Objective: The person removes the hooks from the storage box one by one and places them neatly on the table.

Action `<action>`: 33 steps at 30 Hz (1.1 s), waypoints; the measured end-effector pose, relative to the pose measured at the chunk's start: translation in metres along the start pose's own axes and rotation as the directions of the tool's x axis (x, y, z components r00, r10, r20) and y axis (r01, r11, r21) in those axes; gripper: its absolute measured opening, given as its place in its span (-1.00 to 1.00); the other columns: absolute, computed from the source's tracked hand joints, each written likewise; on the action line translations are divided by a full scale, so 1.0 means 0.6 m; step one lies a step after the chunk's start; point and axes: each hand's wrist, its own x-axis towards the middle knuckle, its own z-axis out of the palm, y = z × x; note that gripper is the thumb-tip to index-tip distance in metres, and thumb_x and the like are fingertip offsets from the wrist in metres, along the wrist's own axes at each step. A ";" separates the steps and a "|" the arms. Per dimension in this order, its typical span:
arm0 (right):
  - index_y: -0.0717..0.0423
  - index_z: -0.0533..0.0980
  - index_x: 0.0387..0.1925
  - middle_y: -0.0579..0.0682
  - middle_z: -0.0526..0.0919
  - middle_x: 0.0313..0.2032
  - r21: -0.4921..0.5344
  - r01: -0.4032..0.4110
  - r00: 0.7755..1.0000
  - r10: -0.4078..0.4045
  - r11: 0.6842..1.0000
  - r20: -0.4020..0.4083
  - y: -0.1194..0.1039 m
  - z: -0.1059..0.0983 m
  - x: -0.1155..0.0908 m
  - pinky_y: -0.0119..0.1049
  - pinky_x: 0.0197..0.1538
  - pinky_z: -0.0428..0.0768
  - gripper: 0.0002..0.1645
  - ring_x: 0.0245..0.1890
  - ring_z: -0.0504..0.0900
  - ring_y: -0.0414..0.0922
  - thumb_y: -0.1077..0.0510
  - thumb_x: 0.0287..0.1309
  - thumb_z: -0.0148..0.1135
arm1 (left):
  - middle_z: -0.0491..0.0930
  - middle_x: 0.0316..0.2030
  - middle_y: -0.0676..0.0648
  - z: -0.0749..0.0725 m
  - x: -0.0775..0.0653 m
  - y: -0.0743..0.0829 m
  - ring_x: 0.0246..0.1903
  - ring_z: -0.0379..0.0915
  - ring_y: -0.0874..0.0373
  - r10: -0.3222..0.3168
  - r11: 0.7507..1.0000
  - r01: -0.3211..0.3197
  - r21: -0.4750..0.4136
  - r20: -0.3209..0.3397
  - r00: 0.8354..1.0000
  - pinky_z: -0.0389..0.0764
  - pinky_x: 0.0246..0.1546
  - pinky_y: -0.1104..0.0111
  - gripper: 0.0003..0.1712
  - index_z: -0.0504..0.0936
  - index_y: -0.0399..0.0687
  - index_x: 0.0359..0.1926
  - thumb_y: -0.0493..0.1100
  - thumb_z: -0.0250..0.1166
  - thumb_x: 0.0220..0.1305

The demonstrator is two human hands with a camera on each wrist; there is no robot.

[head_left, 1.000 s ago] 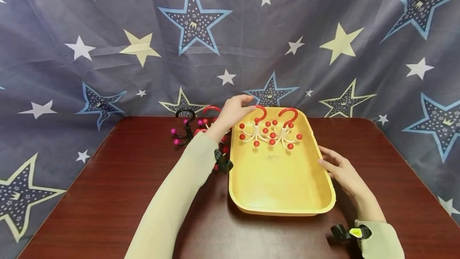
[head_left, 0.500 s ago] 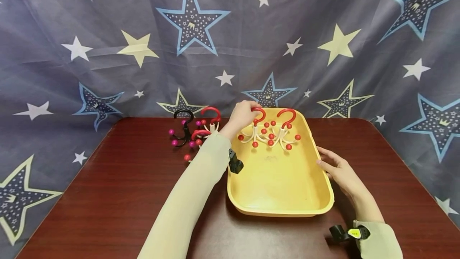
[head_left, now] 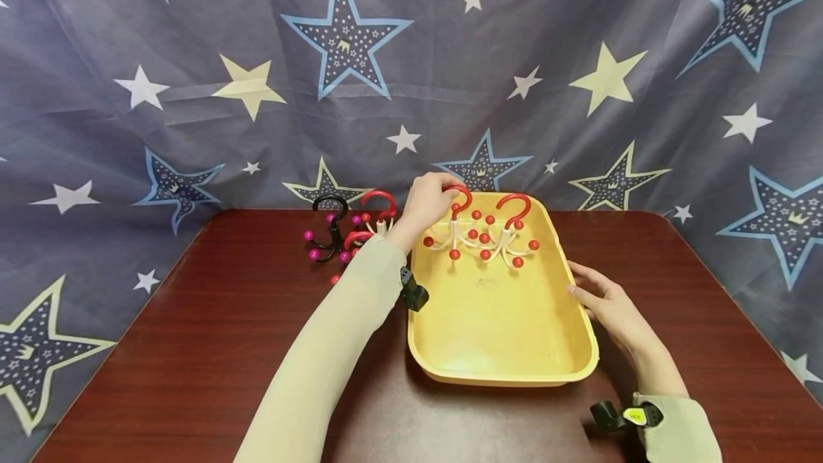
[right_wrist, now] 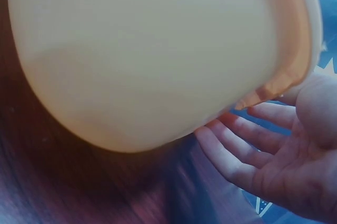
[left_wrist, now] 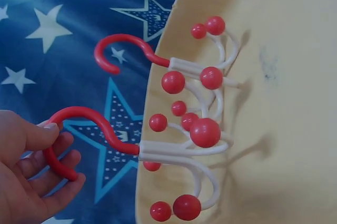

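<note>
My left hand [head_left: 429, 202] grips the red hook of a white hook hanger [left_wrist: 174, 149], whose curved arms end in red balls. In the left wrist view, thumb and fingers close around that hook. The hanger stands at the far left of the yellow tray [head_left: 495, 334]. Close beside it in the tray is a second white hook hanger [head_left: 506, 238] of the same kind. Against the tray's right side, my right hand [head_left: 611, 313] rests with fairly straight fingers on the outer wall. Its thumb lies near the rim.
Left of the tray, a black hook hanger [head_left: 334, 234] with magenta balls stands on the brown table [head_left: 244, 320]. Red-hooked hangers [head_left: 381, 202] cluster beside it, partly hidden by my left arm. A star-patterned curtain [head_left: 411, 77] hangs behind the table.
My left hand has come onto the red hook and taken hold of it, and that hanger has shifted slightly up and left. The right hand and the tray stay put.
</note>
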 end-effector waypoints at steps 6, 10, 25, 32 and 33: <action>0.28 0.08 0.31 0.20 0.36 -0.07 -0.014 -0.014 1.000 0.014 1.000 0.000 -0.001 -0.001 -0.005 -0.27 -0.31 0.60 -0.30 -0.31 0.60 -0.26 0.07 0.25 0.04 | 0.63 -0.20 0.06 -0.032 -0.013 0.007 -0.36 0.43 0.19 0.028 0.999 -0.029 -0.042 -0.022 0.999 0.41 -0.34 0.39 -0.80 0.66 0.12 -0.15 -0.11 0.17 0.25; 0.28 0.08 0.31 0.20 0.36 -0.07 -0.021 -0.025 1.000 0.025 0.999 -0.005 0.001 -0.002 -0.012 -0.27 -0.31 0.60 -0.30 -0.32 0.59 -0.27 0.08 0.26 0.04 | 0.62 -0.20 0.04 -0.059 -0.030 0.018 -0.40 0.41 0.19 0.075 0.995 -0.076 -0.069 -0.027 0.997 0.40 -0.38 0.42 -0.79 0.64 0.10 -0.12 -0.11 0.17 0.24; 0.28 0.08 0.31 0.13 0.37 -0.12 -0.017 -0.011 1.000 0.011 1.000 -0.003 0.000 0.002 -0.006 -0.27 -0.33 0.60 -0.30 -0.33 0.59 -0.26 0.08 0.25 0.05 | 0.64 -0.19 0.02 -0.184 -0.098 0.015 -0.37 0.46 0.22 0.186 0.966 -0.212 -0.149 -0.169 0.968 0.39 -0.36 0.39 -0.80 0.67 0.08 -0.16 -0.11 0.23 0.19; 0.29 0.10 0.30 0.01 0.42 -0.17 -0.013 0.012 1.000 -0.012 1.000 -0.009 -0.001 0.003 -0.003 -0.26 -0.34 0.60 -0.31 -0.33 0.59 -0.27 0.08 0.25 0.05 | 0.64 -0.22 0.04 -0.233 -0.127 -0.003 -0.44 0.40 0.24 0.215 0.961 -0.249 -0.120 -0.244 0.946 0.36 -0.41 0.43 -0.78 0.67 0.06 -0.16 -0.08 0.24 0.18; 0.29 0.09 0.30 0.01 0.42 -0.17 -0.015 0.009 1.000 -0.009 1.000 -0.007 -0.002 0.003 -0.003 -0.26 -0.34 0.60 -0.31 -0.33 0.59 -0.27 0.08 0.25 0.04 | 0.65 -0.23 0.05 -0.240 -0.131 -0.007 -0.44 0.40 0.25 0.215 0.961 -0.249 -0.117 -0.249 0.944 0.36 -0.41 0.44 -0.78 0.67 0.06 -0.16 -0.08 0.24 0.18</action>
